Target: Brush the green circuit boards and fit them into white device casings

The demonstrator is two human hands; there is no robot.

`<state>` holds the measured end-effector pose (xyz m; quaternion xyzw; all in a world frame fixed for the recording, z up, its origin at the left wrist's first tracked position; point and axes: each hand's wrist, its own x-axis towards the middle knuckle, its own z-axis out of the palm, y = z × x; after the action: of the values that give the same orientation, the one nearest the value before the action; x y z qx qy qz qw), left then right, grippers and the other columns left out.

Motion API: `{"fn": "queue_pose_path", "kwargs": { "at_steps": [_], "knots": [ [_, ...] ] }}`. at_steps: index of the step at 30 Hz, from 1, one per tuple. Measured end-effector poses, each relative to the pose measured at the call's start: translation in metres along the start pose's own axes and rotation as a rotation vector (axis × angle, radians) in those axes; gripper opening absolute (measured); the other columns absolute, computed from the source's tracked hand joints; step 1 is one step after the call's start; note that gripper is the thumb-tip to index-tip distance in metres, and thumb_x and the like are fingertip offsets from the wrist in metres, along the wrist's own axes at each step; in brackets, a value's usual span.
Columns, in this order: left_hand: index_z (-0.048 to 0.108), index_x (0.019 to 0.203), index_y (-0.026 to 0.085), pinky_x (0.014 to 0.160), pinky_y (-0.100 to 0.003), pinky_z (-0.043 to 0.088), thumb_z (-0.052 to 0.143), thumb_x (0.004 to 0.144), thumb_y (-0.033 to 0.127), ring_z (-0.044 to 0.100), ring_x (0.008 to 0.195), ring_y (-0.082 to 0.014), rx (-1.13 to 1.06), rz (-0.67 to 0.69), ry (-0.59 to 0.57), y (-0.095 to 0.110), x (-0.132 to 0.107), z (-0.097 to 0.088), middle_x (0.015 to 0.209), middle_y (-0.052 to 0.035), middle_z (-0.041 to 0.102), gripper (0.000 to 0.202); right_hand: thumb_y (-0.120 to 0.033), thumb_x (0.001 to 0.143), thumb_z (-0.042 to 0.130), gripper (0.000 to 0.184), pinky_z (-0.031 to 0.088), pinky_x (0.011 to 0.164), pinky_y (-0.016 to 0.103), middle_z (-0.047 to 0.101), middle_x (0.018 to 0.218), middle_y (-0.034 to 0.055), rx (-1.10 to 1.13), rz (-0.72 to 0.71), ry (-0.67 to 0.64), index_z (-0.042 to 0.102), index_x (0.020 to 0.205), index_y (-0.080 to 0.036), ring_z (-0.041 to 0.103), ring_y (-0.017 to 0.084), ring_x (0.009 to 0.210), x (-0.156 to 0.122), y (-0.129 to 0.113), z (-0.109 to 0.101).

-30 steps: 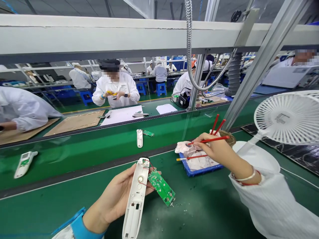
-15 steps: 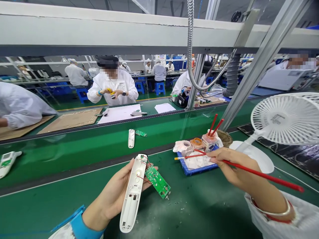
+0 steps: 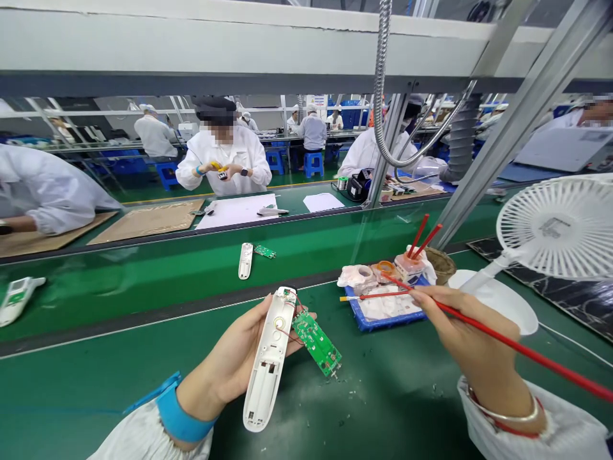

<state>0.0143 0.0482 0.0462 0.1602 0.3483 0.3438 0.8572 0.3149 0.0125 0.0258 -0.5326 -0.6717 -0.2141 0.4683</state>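
Since the earlier frame, the left hand (image 3: 230, 358) has shifted rightward, cradling an opened white device housing (image 3: 268, 364) steady, a green circuit board (image 3: 317, 344) wired alongside; the right hand (image 3: 460, 326) pinches a long red stick (image 3: 527, 351) near a blue tray (image 3: 383, 326).

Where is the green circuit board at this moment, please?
In the head view, the green circuit board lies just right of the white plastic housing, wired to it, while the left hand holds the housing.
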Motion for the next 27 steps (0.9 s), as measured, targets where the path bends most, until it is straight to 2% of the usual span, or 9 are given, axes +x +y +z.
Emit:
{"fn": "queue_pose_path", "kwargs": {
  "at_steps": [2, 4, 5, 6, 7, 9, 12, 18, 27],
  "knots": [
    [0.065, 0.099, 0.008, 0.083, -0.035, 0.053, 0.046, 0.089, 0.034, 0.068, 0.077, -0.0197, 0.001, -0.003, -0.003, 0.0, -0.001, 0.002, 0.084, -0.0095, 0.071, 0.034, -0.023, 0.077, 0.066, 0.012, 0.047, 0.049, 0.025, 0.067, 0.061, -0.0016, 0.053, 0.058, 0.022, 0.062, 0.067, -0.021, 0.063, 0.015, 0.053, 0.002, -0.008, -0.006],
    [0.064, 0.101, 0.008, 0.084, -0.035, 0.052, 0.047, 0.089, 0.034, 0.067, 0.086, -0.0219, 0.004, 0.005, -0.014, -0.001, -0.001, 0.004, 0.092, -0.0113, 0.071, 0.033, -0.019, 0.076, 0.067, 0.016, 0.048, 0.05, 0.026, 0.065, 0.058, -0.0024, 0.202, 0.149, 0.113, 0.06, 0.061, -0.021, 0.062, 0.015, 0.052, 0.004, -0.021, -0.016],
    [0.063, 0.102, 0.008, 0.086, -0.036, 0.051, 0.047, 0.089, 0.033, 0.066, 0.091, -0.0231, 0.007, 0.006, -0.021, -0.001, -0.001, 0.005, 0.096, -0.0125, 0.07, 0.033, -0.016, 0.074, 0.067, 0.015, 0.05, 0.051, 0.027, 0.066, 0.06, -0.0023, 0.298, 0.183, 0.18, 0.061, 0.062, -0.021, 0.062, 0.015, 0.053, 0.004, -0.029, -0.022],
    [0.063, 0.102, 0.007, 0.088, -0.037, 0.049, 0.047, 0.089, 0.033, 0.065, 0.094, -0.0238, 0.009, 0.004, -0.029, -0.002, 0.0, 0.005, 0.098, -0.0132, 0.069, 0.033, -0.014, 0.074, 0.067, 0.012, 0.051, 0.052, 0.028, 0.067, 0.065, -0.0017, 0.381, 0.201, 0.191, 0.063, 0.065, -0.021, 0.063, 0.015, 0.054, 0.003, -0.036, -0.028],
    [0.063, 0.102, 0.007, 0.09, -0.037, 0.048, 0.048, 0.089, 0.033, 0.064, 0.095, -0.0237, 0.007, -0.001, -0.038, -0.003, 0.001, 0.005, 0.099, -0.0134, 0.069, 0.033, -0.011, 0.074, 0.066, 0.011, 0.051, 0.05, 0.027, 0.068, 0.069, -0.001, 0.463, 0.201, 0.163, 0.064, 0.069, -0.021, 0.063, 0.015, 0.054, 0.002, -0.044, -0.033],
    [0.063, 0.101, 0.006, 0.092, -0.037, 0.047, 0.048, 0.089, 0.034, 0.065, 0.091, -0.0217, 0.0, -0.016, -0.05, -0.005, 0.004, 0.005, 0.099, -0.0124, 0.069, 0.033, -0.007, 0.075, 0.062, 0.015, 0.051, 0.049, 0.026, 0.07, 0.076, 0.0002, 0.605, 0.141, -0.017, 0.065, 0.077, -0.021, 0.064, 0.015, 0.057, 0.0, -0.055, -0.039],
    [0.062, 0.102, 0.007, 0.092, -0.037, 0.047, 0.048, 0.089, 0.034, 0.065, 0.087, -0.02, 0.008, -0.02, -0.063, -0.008, 0.006, 0.005, 0.099, -0.0115, 0.068, 0.034, 0.0, 0.075, 0.056, 0.024, 0.055, 0.055, 0.025, 0.071, 0.08, 0.0014, 0.739, 0.037, -0.226, 0.061, 0.085, -0.021, 0.067, 0.016, 0.065, -0.001, -0.064, -0.035],
    [0.063, 0.098, 0.007, 0.082, -0.033, 0.05, 0.049, 0.088, 0.034, 0.063, 0.071, -0.0147, 0.004, -0.008, -0.081, -0.01, 0.005, 0.004, 0.09, -0.0094, 0.068, 0.032, 0.003, 0.074, 0.056, 0.027, 0.057, 0.061, 0.026, 0.07, 0.084, 0.001, 0.79, -0.008, -0.257, 0.055, 0.087, -0.021, 0.068, 0.015, 0.068, -0.001, -0.064, -0.018],
    [0.065, 0.095, 0.007, 0.075, -0.03, 0.051, 0.049, 0.088, 0.034, 0.062, 0.065, -0.0135, 0.025, 0.027, -0.039, -0.01, 0.003, 0.0, 0.084, -0.0076, 0.068, 0.032, 0.0, 0.077, 0.056, 0.021, 0.053, 0.056, 0.021, 0.068, 0.077, -0.0006, 0.668, 0.052, -0.26, 0.059, 0.083, -0.02, 0.065, 0.012, 0.065, -0.006, -0.063, -0.028]
  ]
}}
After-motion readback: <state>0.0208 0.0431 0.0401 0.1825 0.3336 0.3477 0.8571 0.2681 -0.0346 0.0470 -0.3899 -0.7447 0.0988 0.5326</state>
